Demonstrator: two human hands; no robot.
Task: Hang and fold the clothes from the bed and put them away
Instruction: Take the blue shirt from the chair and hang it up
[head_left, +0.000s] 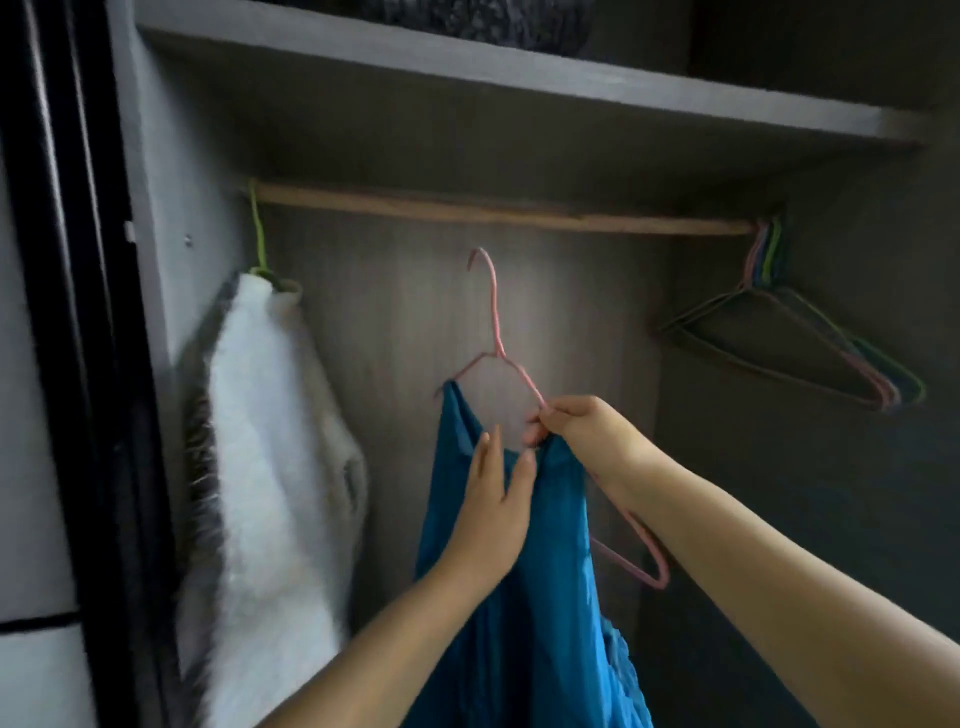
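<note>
A blue garment is draped lengthwise downward on a pink hanger, hook up and tilted, held below the wooden rail. The hanger's shoulder is pinched by the right hand; the left hand lies flat, fingers straight, against the cloth. Bare rail runs between a white fluffy garment and the empty hangers.

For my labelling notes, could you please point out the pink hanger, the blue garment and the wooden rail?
pink hanger (493, 312), head view, neck.
blue garment (550, 597), head view, middle.
wooden rail (493, 212), head view, midspan.
</note>
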